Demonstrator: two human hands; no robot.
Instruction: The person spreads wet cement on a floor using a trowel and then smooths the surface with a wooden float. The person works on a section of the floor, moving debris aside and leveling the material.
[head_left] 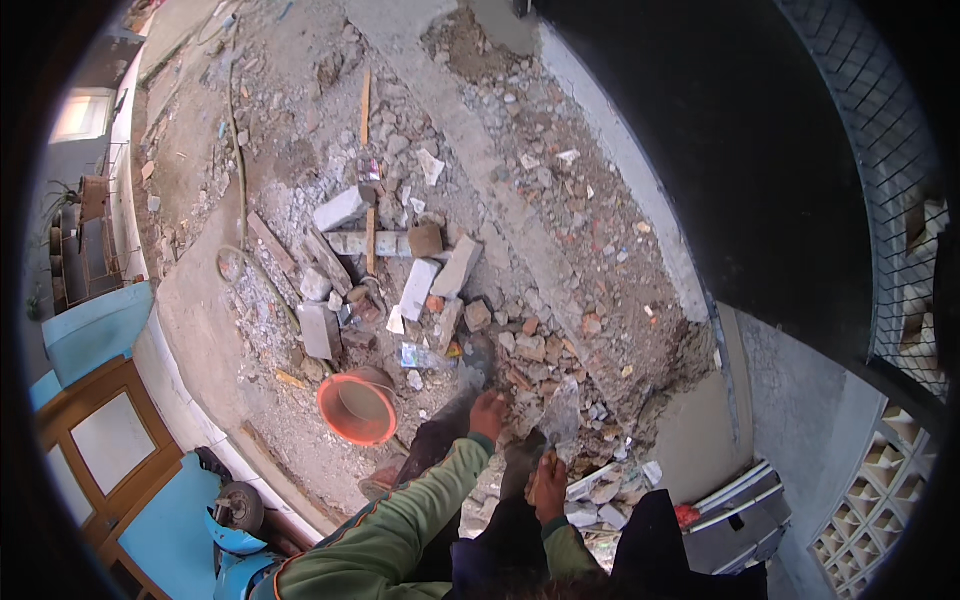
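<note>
My left hand is at the end of a green sleeve, above my left leg and boot. Its fingers look curled; whatever may be inside them is hidden. Lower and to the right, my right hand is closed round the handle end of what looks like a trowel. The pale grey blade points away from me over broken stones, its outline hard to tell from the rubble. An orange bucket stands tilted to the left of my hands, a greyish surface showing inside.
White blocks, wooden planks and loose bricks lie ahead on the rubble. A hose runs along the left. A pale wall edge bounds the right, and a blue motorbike stands at lower left.
</note>
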